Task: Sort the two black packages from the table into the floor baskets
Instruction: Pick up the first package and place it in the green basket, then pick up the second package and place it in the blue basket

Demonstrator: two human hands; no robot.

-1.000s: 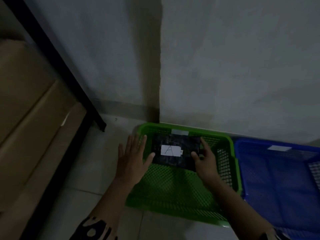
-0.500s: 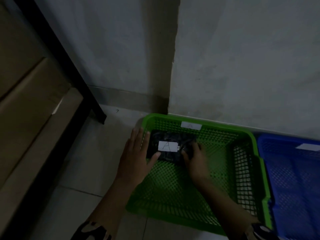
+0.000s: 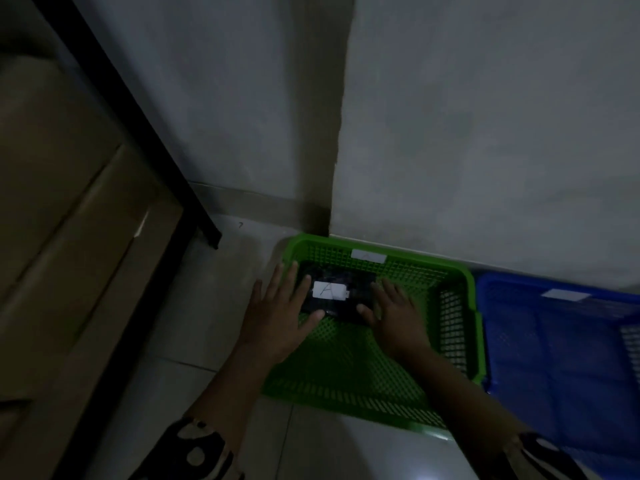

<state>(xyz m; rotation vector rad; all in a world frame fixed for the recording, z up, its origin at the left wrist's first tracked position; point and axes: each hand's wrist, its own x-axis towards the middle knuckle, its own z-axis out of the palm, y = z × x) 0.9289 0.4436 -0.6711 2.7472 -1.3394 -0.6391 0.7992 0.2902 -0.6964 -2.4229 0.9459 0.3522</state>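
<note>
Lowered since the earlier frame, one black package [image 3: 337, 296] lies in the green basket [image 3: 450, 271]; left hand [image 3: 280, 315] and right hand [image 3: 394, 315] splayed, flanking it. One blue basket [image 3: 554, 341] adjoins.

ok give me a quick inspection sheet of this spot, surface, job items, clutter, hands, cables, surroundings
surface: pale tiled floor, dimly lit
job's things: black package with a white label marked A lies in the far left corner of the green basket; blue basket beside it holds nothing visible; second package not in view
clutter: nothing seen
grippers: left hand open, flat on the package's left end; right hand spread over its right end
cables: nothing seen
surroundings: grey wall, black table leg, brown cardboard boxes at left
</note>
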